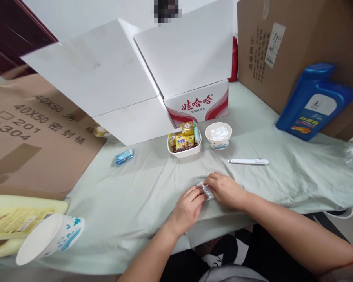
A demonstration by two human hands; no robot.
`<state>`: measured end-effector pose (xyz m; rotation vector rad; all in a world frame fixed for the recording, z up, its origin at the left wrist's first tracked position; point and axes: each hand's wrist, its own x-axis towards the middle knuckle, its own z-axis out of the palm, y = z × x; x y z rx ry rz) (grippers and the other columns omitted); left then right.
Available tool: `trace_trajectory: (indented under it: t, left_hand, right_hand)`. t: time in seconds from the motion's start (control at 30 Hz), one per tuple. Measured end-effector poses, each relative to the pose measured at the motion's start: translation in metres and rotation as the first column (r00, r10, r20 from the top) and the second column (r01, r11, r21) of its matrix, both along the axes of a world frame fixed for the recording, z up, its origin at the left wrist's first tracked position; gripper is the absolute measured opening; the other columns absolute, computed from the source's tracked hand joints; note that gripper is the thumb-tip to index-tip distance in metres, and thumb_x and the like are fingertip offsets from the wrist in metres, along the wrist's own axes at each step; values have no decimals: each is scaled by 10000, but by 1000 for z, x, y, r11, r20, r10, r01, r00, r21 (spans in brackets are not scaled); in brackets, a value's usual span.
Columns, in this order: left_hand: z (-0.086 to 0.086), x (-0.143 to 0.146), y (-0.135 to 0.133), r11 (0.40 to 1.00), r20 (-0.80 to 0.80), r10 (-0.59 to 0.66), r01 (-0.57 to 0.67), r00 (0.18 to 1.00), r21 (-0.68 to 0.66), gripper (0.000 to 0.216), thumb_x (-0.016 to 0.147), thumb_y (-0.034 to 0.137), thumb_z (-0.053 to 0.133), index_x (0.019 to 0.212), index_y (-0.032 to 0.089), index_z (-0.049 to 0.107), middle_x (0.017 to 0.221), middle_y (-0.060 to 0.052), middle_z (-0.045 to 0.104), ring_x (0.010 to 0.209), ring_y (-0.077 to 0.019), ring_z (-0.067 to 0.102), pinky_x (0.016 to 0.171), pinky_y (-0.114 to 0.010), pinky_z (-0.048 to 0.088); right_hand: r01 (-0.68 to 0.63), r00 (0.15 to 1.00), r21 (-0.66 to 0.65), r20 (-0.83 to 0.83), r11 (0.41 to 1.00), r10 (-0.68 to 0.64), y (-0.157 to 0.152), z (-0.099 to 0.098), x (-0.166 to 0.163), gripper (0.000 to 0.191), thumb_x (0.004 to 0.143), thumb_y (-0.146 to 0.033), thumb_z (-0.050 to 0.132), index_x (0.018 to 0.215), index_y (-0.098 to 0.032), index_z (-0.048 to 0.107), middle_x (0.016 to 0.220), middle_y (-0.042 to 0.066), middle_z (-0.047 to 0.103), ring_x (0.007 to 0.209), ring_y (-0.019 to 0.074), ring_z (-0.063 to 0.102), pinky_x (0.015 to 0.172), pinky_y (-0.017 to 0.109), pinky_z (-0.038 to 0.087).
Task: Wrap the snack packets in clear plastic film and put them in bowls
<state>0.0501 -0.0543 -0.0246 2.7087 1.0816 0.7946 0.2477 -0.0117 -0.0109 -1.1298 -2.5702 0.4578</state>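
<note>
Near the front edge of the cloth-covered table, a small crumpled piece of clear plastic film [208,192] lies between my two hands. My left hand [188,206] has its fingers closed on the film's left side. From the right, my right hand [225,190] pinches the same film with curled fingers. Beyond them stands a paper bowl [219,145] with more clear plastic inside. A white tray [186,154] beside it holds several snack packets [184,142], mostly yellow. A slim white pen-like tool [248,161] lies to the right of the bowl.
A blue packet [123,157] lies left of the tray. White boxes [197,103] stand behind. Cardboard boxes flank the table, left [41,133] and right [297,47]. A blue jug [314,102] stands at right. At front left are a paper cup [53,239] and a yellow bottle [20,215].
</note>
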Motion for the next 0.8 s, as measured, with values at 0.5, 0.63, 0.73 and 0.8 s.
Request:
trace_trajectory:
  t: [0.5,0.63,0.73,0.8]
  left_hand:
    - [102,94,163,913,-116,323,-277,939,300,302,935,146,442,1174,169,626,1070,-106,658,1061,-234,575,957,-378,469]
    - [77,123,205,964,-422,264,-254,867,83,292,962,317,466,955,172,718,979,-100,682,1011,-247,594,905,-385,474]
    - [67,126,204,961,-419,275,-262,865,89,393,986,386,402,973,156,722,1046,-131,659,1063,-279,572,915,-432,461]
    - [65,119,189,963,-347,266,-231,900,137,389,981,403,407,1077,155,691,1136,-145,616,1123,-291,535,948,-452,440]
  right_hand:
    - [53,998,-14,38,999,-52,8,0,8,195,894,-273,581,970,-126,685,1016,123,631,972,244,550,870,348,423]
    - [18,1000,-31,9,999,-17,11,0,14,215,877,-279,612,1004,-122,685,1011,118,626,967,235,562,880,344,429]
    - [-9,1000,-34,-4,999,9,10,2,17,224,860,-282,639,1014,-125,685,1015,119,632,980,239,575,881,350,443]
    - [-26,1000,-36,-8,999,26,8,6,20,224,858,-285,644,1016,-131,684,1014,119,644,995,247,584,886,355,451]
